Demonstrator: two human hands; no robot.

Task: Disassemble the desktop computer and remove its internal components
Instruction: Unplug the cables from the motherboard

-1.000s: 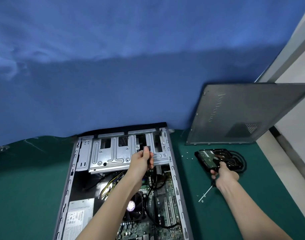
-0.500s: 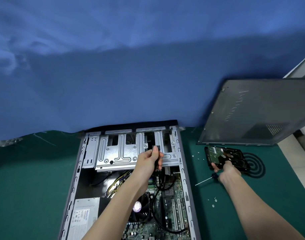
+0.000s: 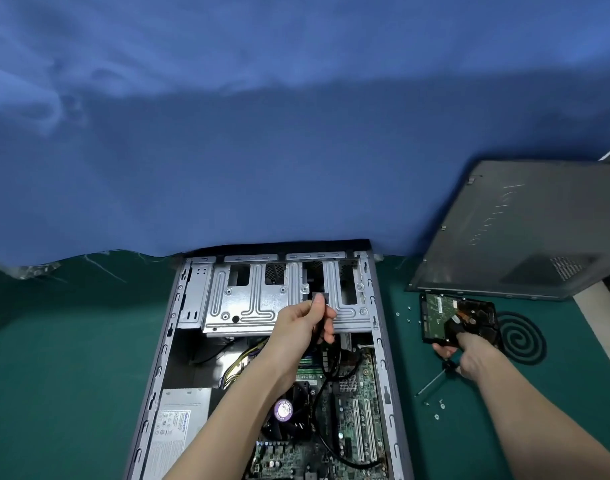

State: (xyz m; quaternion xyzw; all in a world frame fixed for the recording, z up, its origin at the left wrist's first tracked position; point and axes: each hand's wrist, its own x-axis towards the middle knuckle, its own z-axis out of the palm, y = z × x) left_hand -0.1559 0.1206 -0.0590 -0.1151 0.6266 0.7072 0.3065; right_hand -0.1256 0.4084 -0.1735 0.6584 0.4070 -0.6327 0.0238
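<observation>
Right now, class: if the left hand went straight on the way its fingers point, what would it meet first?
The left hand, pinching a black connector, points toward the far end of the case. It would probably meet the drive cage first, most likely at its dark slot; depth there is unclear.

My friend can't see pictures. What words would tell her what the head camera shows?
A person's left hand pinches a black cable plug over the metal drive cage of an open desktop computer lying on a green mat. Their right hand grips a removed hard drive beside the case, near a screwdriver, loose screws and the leaning side panel.
</observation>
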